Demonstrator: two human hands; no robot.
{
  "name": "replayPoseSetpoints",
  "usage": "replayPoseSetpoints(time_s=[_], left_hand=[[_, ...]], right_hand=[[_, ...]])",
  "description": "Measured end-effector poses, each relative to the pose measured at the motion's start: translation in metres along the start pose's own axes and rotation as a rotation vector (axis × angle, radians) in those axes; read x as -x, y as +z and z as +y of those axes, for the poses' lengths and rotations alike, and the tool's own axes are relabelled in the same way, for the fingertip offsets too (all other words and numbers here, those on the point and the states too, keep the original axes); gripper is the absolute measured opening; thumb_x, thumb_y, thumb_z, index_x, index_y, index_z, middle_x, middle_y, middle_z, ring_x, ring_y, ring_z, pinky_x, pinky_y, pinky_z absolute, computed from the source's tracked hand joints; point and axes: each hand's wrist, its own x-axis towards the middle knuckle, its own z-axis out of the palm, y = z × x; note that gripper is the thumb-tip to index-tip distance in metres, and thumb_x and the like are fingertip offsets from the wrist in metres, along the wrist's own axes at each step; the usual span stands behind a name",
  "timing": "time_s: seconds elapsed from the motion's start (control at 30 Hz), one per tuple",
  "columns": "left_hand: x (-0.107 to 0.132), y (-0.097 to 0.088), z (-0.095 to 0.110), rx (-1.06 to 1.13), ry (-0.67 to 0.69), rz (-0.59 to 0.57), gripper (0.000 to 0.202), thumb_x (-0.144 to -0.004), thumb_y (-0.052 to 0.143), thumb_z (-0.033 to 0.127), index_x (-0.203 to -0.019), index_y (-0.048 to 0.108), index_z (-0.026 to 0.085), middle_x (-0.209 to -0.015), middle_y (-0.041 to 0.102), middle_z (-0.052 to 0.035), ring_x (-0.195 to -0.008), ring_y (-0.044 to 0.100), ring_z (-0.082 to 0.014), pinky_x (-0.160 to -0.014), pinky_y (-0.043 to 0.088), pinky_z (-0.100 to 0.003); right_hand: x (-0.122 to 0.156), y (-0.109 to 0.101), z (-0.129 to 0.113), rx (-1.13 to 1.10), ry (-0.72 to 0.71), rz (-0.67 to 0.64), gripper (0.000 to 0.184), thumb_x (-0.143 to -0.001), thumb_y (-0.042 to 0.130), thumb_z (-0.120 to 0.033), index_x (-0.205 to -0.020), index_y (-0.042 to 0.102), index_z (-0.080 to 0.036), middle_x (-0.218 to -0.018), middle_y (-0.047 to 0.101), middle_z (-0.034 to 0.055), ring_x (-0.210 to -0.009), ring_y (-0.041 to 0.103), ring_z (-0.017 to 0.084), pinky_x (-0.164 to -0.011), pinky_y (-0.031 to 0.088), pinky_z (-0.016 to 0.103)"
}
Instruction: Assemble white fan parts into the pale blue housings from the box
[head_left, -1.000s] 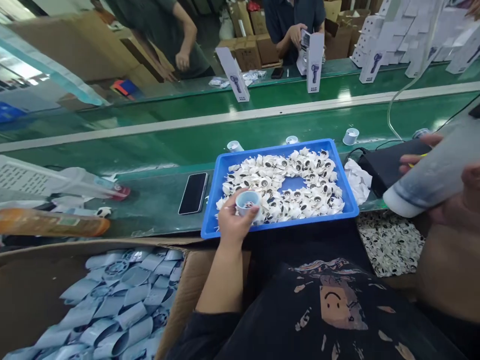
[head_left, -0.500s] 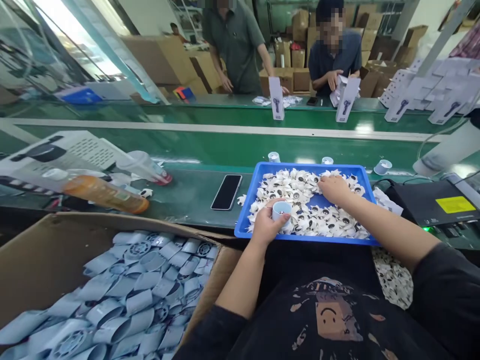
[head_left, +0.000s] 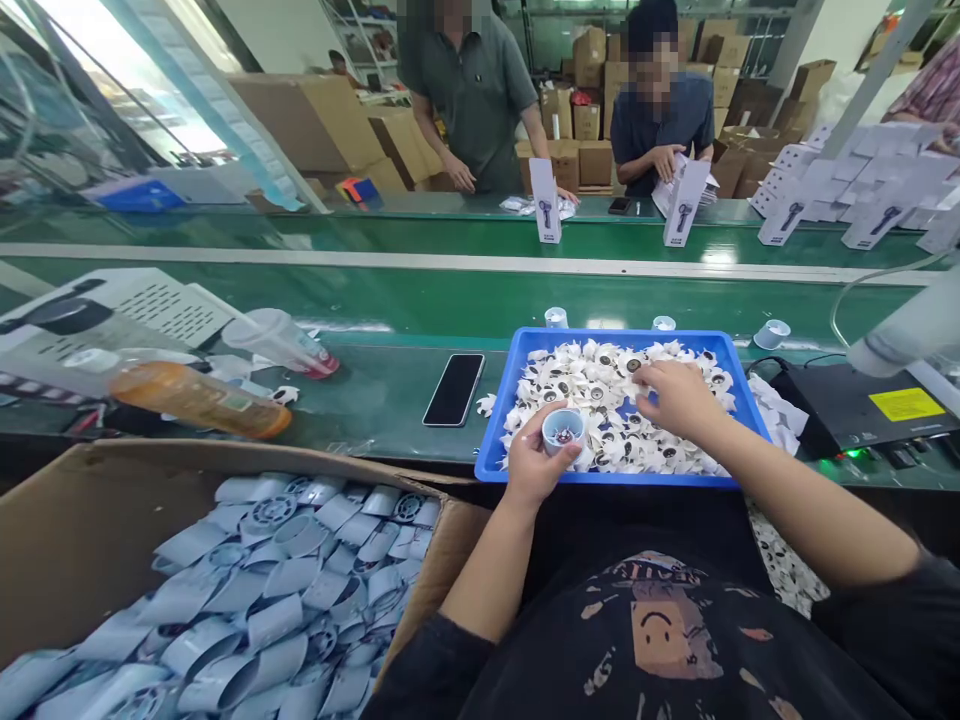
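Note:
My left hand (head_left: 534,462) is closed around a light-blue cylindrical housing (head_left: 563,429), its open end tilted up toward me. Small metal and reddish parts show inside the housing. To the right, my right hand (head_left: 673,398) hovers over a blue tray (head_left: 491,455) heaped with white fan impellers (head_left: 592,385) that have dark centres. Its thumb and forefinger are apart, with the fingertips close to one impeller (head_left: 634,366); contact cannot be made out.
At left, a cardboard box (head_left: 463,520) holds many light-blue housings (head_left: 277,575). A phone (head_left: 454,390), an orange bottle (head_left: 199,398) and a plastic cup (head_left: 281,340) lie left of the tray. A black device (head_left: 874,405) sits right. Two people work across the green belt (head_left: 450,295).
My right hand has lifted slightly, and its thumb and forefinger have spread apart. The housing in my left hand has tipped so its inside faces me more. The whole view has shifted a little.

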Motion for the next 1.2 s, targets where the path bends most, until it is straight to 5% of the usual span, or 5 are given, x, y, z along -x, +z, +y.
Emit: replayPoseSetpoints(time_s=[0.2, 0.37, 0.67, 0.93, 1.2], left_hand=[[0.021, 0.018, 0.013, -0.131, 0.052, -0.139, 0.059, -0.067, 0.075, 0.052, -0.113, 0.062, 0.017, -0.109, 0.07, -0.0125, -0.099, 0.067, -0.0284, -0.092, 0.051, -0.041], [0.02, 0.029, 0.024, -0.34, 0.071, -0.225, 0.053, -0.069, 0.075, 0.044, -0.115, 0.061, 0.02, -0.119, 0.067, -0.0112, -0.112, 0.061, -0.03, -0.099, 0.047, -0.045], [0.028, 0.038, 0.052, -0.461, 0.293, -0.295, 0.052, -0.07, 0.081, 0.033, -0.116, 0.057, 0.022, -0.115, 0.069, -0.0083, -0.105, 0.066, -0.0255, -0.093, 0.051, -0.039], [0.034, 0.045, 0.062, -0.625, 0.674, -0.273, 0.036, -0.087, 0.061, 0.027, -0.121, 0.052, 0.019, -0.112, 0.071, -0.0112, -0.103, 0.067, -0.0235, -0.093, 0.053, -0.04], [0.039, 0.053, 0.062, -0.606, 0.684, -0.241, 0.038, -0.087, 0.062, 0.028, -0.122, 0.053, 0.019, -0.11, 0.072, -0.0107, -0.1, 0.069, -0.022, -0.09, 0.054, -0.038]], right_hand=[[0.043, 0.012, 0.013, -0.52, 0.09, 0.003, 0.026, -0.085, 0.05, -0.03, -0.105, 0.058, -0.015, -0.094, 0.064, 0.0072, -0.076, 0.06, 0.014, -0.07, 0.051, 0.028], [0.06, 0.012, 0.02, -0.792, 0.196, 0.031, 0.033, -0.072, 0.063, -0.039, -0.096, 0.059, -0.017, -0.098, 0.06, 0.0072, -0.072, 0.053, 0.013, -0.068, 0.047, 0.029], [0.09, -0.001, -0.005, -1.238, 0.107, -0.197, 0.04, -0.079, 0.055, -0.055, -0.095, 0.055, -0.018, -0.075, 0.054, 0.0017, -0.062, 0.052, 0.011, -0.061, 0.048, 0.028], [0.102, -0.021, -0.031, -0.31, -0.289, 0.149, 0.011, -0.085, 0.064, -0.018, -0.092, 0.071, -0.017, -0.082, 0.057, 0.0058, -0.08, 0.054, 0.018, -0.075, 0.043, 0.034], [0.101, -0.016, -0.022, -0.355, -0.326, 0.201, 0.013, -0.084, 0.069, -0.025, -0.095, 0.075, -0.02, -0.088, 0.053, 0.0064, -0.084, 0.055, 0.018, -0.075, 0.045, 0.033]])
